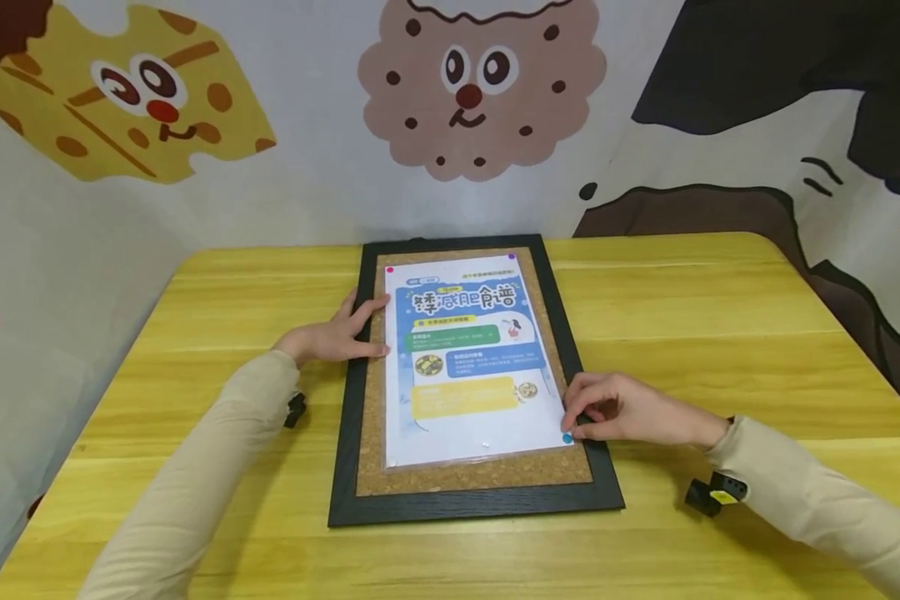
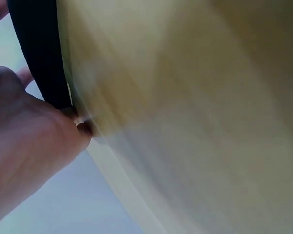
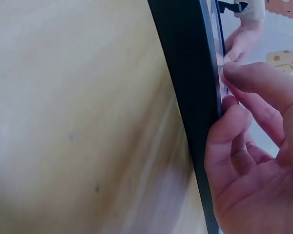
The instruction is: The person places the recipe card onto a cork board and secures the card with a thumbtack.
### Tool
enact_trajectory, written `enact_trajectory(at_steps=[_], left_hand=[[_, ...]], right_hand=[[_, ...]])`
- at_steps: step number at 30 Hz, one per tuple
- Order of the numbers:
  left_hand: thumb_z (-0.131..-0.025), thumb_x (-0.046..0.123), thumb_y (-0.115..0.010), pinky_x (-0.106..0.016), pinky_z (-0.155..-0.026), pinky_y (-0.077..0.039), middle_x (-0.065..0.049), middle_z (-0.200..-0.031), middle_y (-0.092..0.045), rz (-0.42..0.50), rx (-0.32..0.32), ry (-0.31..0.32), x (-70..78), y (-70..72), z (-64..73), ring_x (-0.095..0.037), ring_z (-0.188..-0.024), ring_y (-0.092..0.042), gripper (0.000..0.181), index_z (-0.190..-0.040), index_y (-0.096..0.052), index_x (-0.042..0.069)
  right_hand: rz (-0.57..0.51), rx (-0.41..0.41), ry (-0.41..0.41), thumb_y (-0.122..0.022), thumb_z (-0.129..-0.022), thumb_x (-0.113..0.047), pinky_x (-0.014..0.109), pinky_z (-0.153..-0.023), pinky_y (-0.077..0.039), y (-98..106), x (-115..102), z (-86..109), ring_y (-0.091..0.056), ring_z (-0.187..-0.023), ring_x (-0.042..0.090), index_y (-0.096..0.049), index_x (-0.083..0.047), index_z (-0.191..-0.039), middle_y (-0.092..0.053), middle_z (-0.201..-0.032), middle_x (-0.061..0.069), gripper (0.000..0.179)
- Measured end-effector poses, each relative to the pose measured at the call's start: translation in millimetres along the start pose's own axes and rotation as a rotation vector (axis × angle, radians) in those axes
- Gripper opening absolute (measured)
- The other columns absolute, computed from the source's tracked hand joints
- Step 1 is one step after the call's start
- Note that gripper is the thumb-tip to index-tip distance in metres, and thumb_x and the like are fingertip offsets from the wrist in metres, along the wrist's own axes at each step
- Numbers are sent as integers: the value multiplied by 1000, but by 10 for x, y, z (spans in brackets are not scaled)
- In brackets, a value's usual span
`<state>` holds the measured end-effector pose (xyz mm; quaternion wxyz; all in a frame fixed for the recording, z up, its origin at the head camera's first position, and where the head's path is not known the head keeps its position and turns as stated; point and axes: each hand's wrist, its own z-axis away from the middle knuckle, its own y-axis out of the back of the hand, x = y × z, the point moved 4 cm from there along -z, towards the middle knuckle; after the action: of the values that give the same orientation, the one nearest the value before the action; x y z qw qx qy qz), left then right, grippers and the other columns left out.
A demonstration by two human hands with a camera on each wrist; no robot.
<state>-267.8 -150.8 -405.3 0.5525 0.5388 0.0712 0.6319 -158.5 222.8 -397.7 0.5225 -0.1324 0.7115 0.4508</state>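
Note:
A printed poster (image 1: 450,446) in a clear sleeve lies on a cork board (image 1: 480,481) with a black frame (image 1: 480,505). My left hand (image 1: 330,337) rests across the frame's left side, fingers spread, fingertips touching the poster's left edge. At the poster's lower right corner, my right hand (image 1: 615,407) pinches a blue pushpin (image 1: 567,438) between thumb and forefinger. A pink pushpin (image 1: 390,270) sits at the upper left corner and a purple pushpin (image 1: 512,257) at the upper right. The right wrist view shows the curled fingers (image 3: 229,131) against the black frame; the pin is hidden there.
The board lies flat on a yellow wood-grain table (image 1: 255,492), its far end close to a cloth backdrop (image 1: 307,200) with cartoon food prints. Small pale spots, perhaps pins, show near the poster's lower edge.

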Motion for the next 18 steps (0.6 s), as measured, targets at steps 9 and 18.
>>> enact_trajectory(at_steps=[9,18], left_hand=[[-94,42,-58,-70,-103,-13,-26,-153,24,-5,30,-21,47,-25,27,-50,-139,8,87,-157,-2,19],[-94,43,-60,-69,-104,-13,-26,-155,17,-81,107,-31,42,-56,84,-47,-141,8,82,-157,-13,16]], right_hand=[[208,203,-52,-76,-83,-2,26,-64,-48,282,157,53,-52,-88,16,-73,-18,-92,-55,-105,4,19],[419,299,-43,-71,-79,10,30,-67,-52,567,206,74,-57,-90,15,-73,-11,-92,-61,-105,4,25]])
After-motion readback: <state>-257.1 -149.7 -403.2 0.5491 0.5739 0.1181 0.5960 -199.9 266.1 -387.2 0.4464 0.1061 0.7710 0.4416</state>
